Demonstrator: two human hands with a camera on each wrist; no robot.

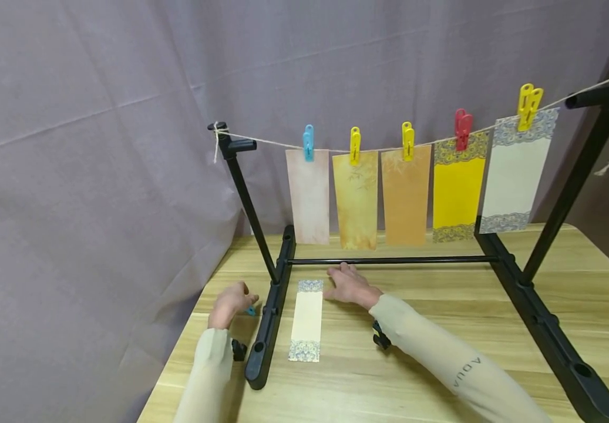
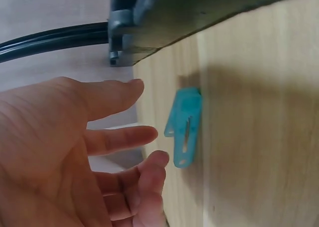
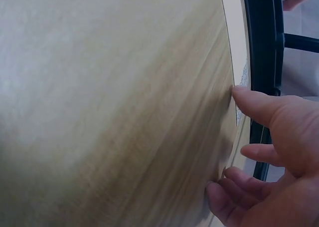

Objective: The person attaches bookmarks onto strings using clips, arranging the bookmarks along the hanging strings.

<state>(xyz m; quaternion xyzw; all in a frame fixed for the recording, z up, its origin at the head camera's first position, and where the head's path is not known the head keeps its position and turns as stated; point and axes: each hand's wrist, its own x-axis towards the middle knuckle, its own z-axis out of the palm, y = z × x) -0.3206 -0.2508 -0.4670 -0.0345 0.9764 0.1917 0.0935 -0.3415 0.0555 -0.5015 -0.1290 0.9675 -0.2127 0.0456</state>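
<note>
A blue plastic clothespin [image 2: 187, 127] lies on the table left of the rack's foot. My left hand [image 1: 232, 304] hovers beside it, thumb and forefinger apart, the other fingers partly bent, nothing between them. A cream paper card [image 1: 306, 320] with blue patterned ends lies flat just inside the same foot. To its right is my right hand [image 1: 350, 286], holding nothing. In the right wrist view its thumb [image 3: 251, 100] reaches the card's edge near the patterned end, and its other fingertips are down by the tabletop.
A black rack [image 1: 267, 329] stands on the wooden table [image 1: 415, 364], with a low crossbar [image 1: 389, 260] behind my right hand. Along its string [image 1: 272, 141] hang several paper cards, including an orange one [image 1: 406, 200], held by blue, yellow and red clothespins. A grey curtain [image 1: 98, 176] covers the back.
</note>
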